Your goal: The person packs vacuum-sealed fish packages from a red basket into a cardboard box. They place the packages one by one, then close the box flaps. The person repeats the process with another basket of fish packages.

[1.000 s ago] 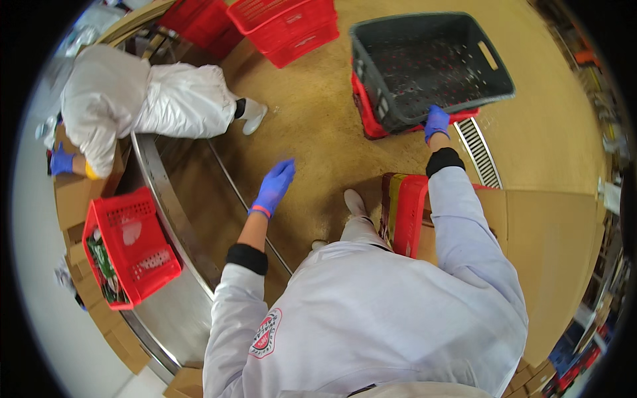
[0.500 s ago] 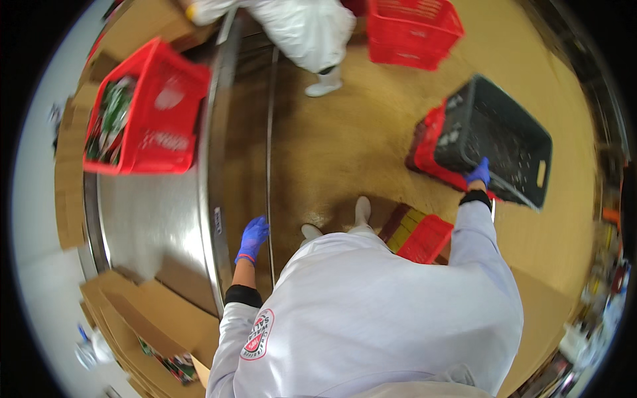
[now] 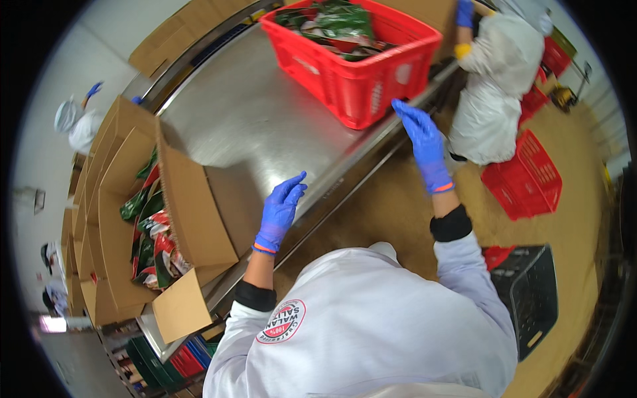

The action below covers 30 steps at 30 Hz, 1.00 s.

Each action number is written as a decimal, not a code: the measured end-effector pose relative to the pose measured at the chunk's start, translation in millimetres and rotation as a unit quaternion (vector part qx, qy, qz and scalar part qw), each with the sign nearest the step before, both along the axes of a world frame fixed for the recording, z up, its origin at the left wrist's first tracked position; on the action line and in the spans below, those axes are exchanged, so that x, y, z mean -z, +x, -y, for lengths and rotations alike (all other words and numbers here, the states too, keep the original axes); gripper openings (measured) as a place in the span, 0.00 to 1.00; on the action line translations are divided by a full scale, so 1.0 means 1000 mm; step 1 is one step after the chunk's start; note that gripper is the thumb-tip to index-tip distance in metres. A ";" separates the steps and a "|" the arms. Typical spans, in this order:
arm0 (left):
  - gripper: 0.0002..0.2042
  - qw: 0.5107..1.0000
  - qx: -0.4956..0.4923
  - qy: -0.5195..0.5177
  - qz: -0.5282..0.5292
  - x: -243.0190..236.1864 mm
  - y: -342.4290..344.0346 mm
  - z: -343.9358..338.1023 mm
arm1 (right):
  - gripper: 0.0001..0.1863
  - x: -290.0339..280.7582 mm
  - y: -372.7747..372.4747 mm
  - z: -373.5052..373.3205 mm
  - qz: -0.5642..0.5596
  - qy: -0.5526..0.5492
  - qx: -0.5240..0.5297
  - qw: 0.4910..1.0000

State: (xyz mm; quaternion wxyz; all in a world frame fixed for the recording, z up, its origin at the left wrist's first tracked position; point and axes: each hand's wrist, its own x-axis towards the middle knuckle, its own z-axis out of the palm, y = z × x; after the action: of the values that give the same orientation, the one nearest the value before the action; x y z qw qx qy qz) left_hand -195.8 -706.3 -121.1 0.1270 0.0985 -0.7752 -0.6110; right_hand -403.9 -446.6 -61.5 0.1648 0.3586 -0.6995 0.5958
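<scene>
Perhaps touching, hard to tell, right hand (image 3: 424, 146), cropped red crate (image 3: 358, 96)

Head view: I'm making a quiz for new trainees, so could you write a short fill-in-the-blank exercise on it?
1. The rectangular plastic crate on the shiny metal table is coloured ____.
2. That crate is nearer to the person's ____ blue-gloved grip than to the other one.
3. The open brown box of green-and-red packets is made of ____.

Missing words: red; right; cardboard.
</scene>
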 end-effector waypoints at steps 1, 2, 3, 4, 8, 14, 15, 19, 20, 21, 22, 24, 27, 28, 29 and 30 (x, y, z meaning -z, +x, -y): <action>0.14 0.999 -0.022 0.030 -0.014 -0.002 0.010 0.011 | 0.15 -0.022 -0.015 0.029 -0.028 0.023 -0.012 0.999; 0.14 0.998 -0.046 0.047 -0.024 0.000 0.019 0.022 | 0.15 -0.038 -0.033 0.058 -0.036 0.026 -0.038 0.998; 0.13 0.996 -0.069 0.058 -0.018 0.005 0.028 0.030 | 0.16 -0.049 -0.054 0.083 -0.038 0.028 -0.068 0.997; 0.13 0.994 -0.083 0.073 -0.021 0.005 0.039 0.039 | 0.17 -0.055 -0.077 0.108 -0.047 0.071 -0.078 0.993; 0.13 0.983 -0.159 0.060 -0.063 -0.003 0.078 0.067 | 0.31 -0.073 -0.173 0.197 -0.107 0.392 -0.054 0.912; 0.15 0.986 -0.135 -0.028 -0.095 -0.144 0.158 0.046 | 0.20 -0.031 -0.283 0.221 0.164 0.428 -0.152 0.876; 0.16 0.984 -0.128 -0.028 -0.120 -0.161 0.180 0.045 | 0.21 -0.023 -0.275 0.231 0.223 0.384 -0.180 0.878; 0.14 0.822 -0.535 -0.176 -0.088 -0.153 0.260 0.063 | 0.28 -0.004 -0.295 0.231 0.160 0.407 -0.181 0.881; 0.14 0.793 -0.568 -0.215 -0.047 -0.140 0.277 0.080 | 0.29 -0.005 -0.300 0.229 0.160 0.405 -0.175 0.883; 0.14 0.763 -0.596 -0.252 -0.011 -0.120 0.290 0.098 | 0.30 -0.006 -0.306 0.226 0.158 0.401 -0.165 0.887; 0.14 0.755 -0.583 -0.300 0.010 -0.098 0.295 0.110 | 0.32 -0.006 -0.312 0.217 0.147 0.415 -0.135 0.888; 0.19 0.751 -0.559 -0.348 0.043 -0.045 0.297 0.128 | 0.33 -0.011 -0.289 0.218 0.133 0.402 -0.151 0.893; 0.23 0.676 -0.553 -0.477 0.102 -0.015 0.284 0.139 | 0.34 -0.014 -0.252 0.201 0.152 0.371 -0.174 0.900; 0.22 0.670 -0.547 -0.489 0.112 -0.020 0.281 0.138 | 0.33 -0.018 -0.227 0.209 0.149 0.365 -0.186 0.900; 0.21 0.672 -0.545 -0.493 0.091 -0.013 0.280 0.141 | 0.31 -0.019 -0.228 0.202 0.096 0.372 -0.170 0.907; 0.19 0.673 -0.532 -0.504 0.098 -0.013 0.282 0.138 | 0.30 -0.027 -0.196 0.215 0.045 0.394 -0.145 0.907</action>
State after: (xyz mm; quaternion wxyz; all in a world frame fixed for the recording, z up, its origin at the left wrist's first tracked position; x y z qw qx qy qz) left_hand 86.5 -844.7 -108.6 0.3839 0.4747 -0.7899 0.0568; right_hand -599.7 -662.0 -34.4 -0.1096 0.4649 -0.8240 0.3047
